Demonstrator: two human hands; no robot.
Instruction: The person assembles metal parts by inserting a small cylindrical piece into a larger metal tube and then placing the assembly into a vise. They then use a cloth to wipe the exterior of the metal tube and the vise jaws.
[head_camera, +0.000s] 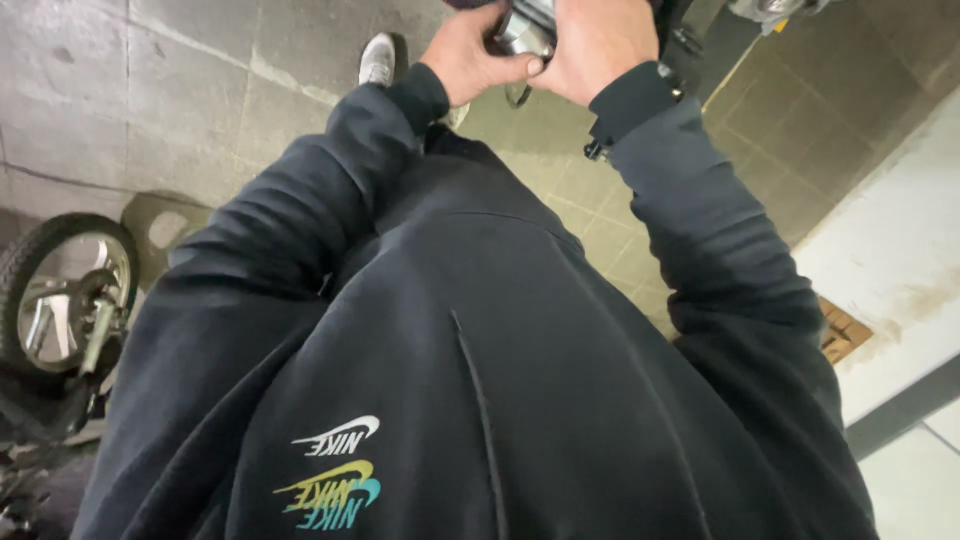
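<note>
Sweatshirt (480, 380): I see a dark, long-sleeved top filling most of my view from the head camera, with stacked coloured logos low on its front; both sleeves run up toward the top edge of the frame.
Floor (200, 90): grey concrete slabs with seams on my left; dull tiled paving on my right, under the arms.
Wall (890, 250): a pale, stained surface slanting across the right side, with a dark strip along its lower edge.
Bicycle wheel (65, 290): a spoked wheel with a black tyre at the left edge, beside dark frame parts that I cannot make out further.
Right hand (597, 45): wrapped over the metal object from the right, back of the hand toward me, fingers curled around it in a grasp; a dark cuff with a small black fitting sits at the wrist.
Left hand (470, 55): closed on the same object from the left, thumb laid across its lower edge and touching the right hand.
Shoe (378, 60): one light-coloured shoe on the concrete, just beside the left wrist in my view.
Metal object (522, 32): a small, shiny silver piece held between both hands at the top centre; mostly covered, so I cannot tell what it is.
</note>
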